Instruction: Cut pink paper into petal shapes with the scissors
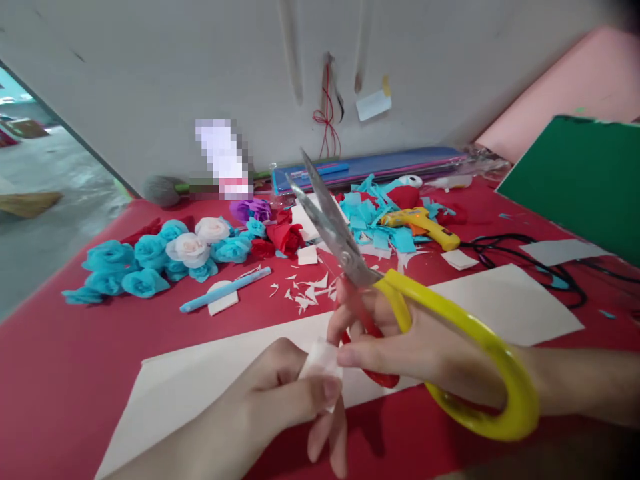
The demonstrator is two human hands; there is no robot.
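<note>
My left hand (pixel 273 397) pinches a small folded piece of white paper (pixel 320 360) between thumb and fingers. Large scissors (pixel 356 263) with one yellow and one red handle loop hang in my right hand (pixel 425 350), blades pointing up and slightly parted. The thumb and a fingertip of that hand also touch the white paper's upper right edge. Below both hands lies a long sheet of white paper (pixel 185 380) on the red table (pixel 60 373). White paper scraps (pixel 310 291) are scattered just beyond the sheet.
Blue and white paper roses (pixel 150 252) are bunched at the left, near a light blue pen (pixel 225 290). A yellow glue gun (pixel 423 223) lies by blue paper pieces (pixel 370 207), its black cord (pixel 530 243) running right. A green board (pixel 575 180) leans at the right.
</note>
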